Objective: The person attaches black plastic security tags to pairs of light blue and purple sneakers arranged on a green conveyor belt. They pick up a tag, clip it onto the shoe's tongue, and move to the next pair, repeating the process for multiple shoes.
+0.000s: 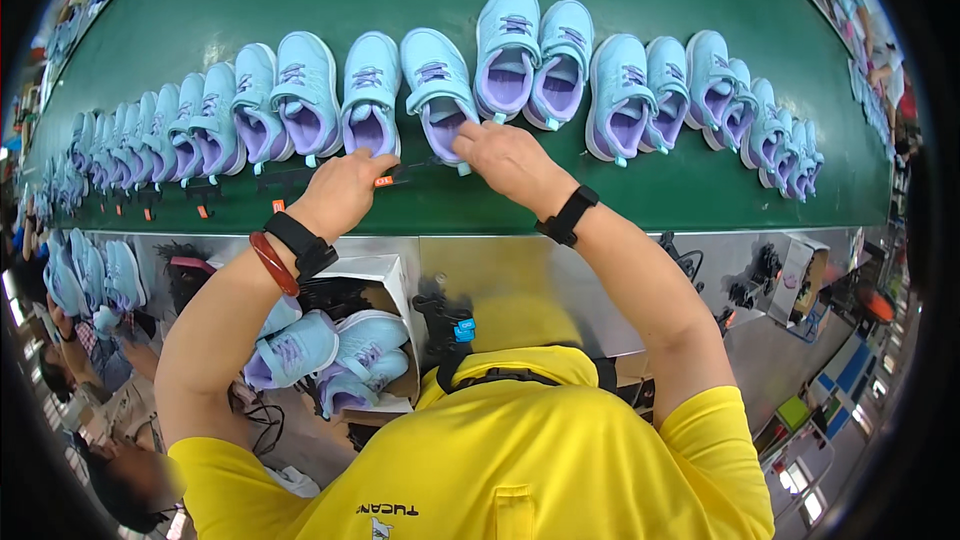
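Observation:
Two light-blue children's sneakers with lilac linings stand side by side before me, the left sneaker and the right sneaker. At the left one's heel, my left hand is closed on a black plastic shoe hanger with a small orange tag. The hanger reaches across toward the other heel. My right hand grips the right sneaker at its heel collar, fingertips partly inside the opening. Its fingers hide part of that heel and the hanger's end.
Matching sneaker pairs line the green table both ways. More black hangers lie by the heels at left. Below the edge are an open box of sneakers and hanging hangers. A person is at lower left.

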Demonstrator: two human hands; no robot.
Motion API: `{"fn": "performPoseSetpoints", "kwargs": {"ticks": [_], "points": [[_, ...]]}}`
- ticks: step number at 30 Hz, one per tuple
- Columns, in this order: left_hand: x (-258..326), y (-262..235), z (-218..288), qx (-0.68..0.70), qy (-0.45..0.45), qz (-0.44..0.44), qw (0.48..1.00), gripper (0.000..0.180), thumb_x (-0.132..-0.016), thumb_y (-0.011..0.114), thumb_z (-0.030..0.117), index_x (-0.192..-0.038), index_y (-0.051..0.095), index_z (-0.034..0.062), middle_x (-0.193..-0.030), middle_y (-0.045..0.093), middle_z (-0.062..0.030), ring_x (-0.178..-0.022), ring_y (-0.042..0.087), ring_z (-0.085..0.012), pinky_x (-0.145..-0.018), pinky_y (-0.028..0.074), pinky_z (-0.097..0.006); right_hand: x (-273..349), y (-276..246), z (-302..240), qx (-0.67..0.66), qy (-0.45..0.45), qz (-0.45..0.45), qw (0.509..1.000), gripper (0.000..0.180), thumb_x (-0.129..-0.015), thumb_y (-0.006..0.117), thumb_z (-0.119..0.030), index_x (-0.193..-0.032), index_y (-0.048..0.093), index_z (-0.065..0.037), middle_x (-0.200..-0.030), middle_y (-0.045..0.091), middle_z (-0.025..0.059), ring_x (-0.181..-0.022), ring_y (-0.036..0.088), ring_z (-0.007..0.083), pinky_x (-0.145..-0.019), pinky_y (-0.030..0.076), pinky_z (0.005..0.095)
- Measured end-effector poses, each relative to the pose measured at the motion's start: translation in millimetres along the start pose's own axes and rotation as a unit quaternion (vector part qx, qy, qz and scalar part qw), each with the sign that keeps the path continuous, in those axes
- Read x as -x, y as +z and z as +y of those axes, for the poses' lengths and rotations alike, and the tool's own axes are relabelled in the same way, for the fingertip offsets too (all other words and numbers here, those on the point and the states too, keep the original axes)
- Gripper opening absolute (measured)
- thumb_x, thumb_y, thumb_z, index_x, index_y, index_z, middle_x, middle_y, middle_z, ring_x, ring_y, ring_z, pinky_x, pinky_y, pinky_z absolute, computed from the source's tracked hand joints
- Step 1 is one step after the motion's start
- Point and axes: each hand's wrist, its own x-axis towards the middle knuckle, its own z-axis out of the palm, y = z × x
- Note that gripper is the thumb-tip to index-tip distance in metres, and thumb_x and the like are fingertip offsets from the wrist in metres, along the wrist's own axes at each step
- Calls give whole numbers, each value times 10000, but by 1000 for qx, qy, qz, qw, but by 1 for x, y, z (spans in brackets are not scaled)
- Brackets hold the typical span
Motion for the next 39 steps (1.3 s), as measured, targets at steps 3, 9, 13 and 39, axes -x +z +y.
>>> {"fn": "performPoseSetpoints", "kwargs": {"ticks": [3,9,13,39], "points": [[8,6,-10,32,-13,14,999,358,-756,527,-52,-1075,625,78,-907,621,-156,-811,610,-378,-710,482,-454,-6,-3,-8,-7,-29,7,1000,139,-761,638,-151,-867,578,-84,-865,558,82,-811,582,273,-693,478,385],[17,7,-10,49,-31,10,998,298,-765,531,-33,-1027,641,55,-902,642,-169,-834,610,-378,-719,479,-453,-21,-7,-25,61,-62,36,996,207,-747,700,-272,-819,586,-114,-786,541,42,-768,559,219,-660,425,358],[18,4,-7,57,-43,9,997,287,-775,527,-27,-1025,644,52,-906,644,-176,-845,609,-382,-724,480,-452,-27,-3,-27,74,-97,55,991,89,-751,635,-206,-726,615,-123,-728,553,44,-748,570,218,-658,414,359],[-16,16,299,432,339,-315,774,307,-894,526,148,-1163,609,25,-1109,631,-182,-1044,585,-327,-900,459,-376,-41,-220,88,-584,35,27,811,173,-890,581,-148,-835,592,16,-689,576,63,-528,539,155,-482,465,287]]}}
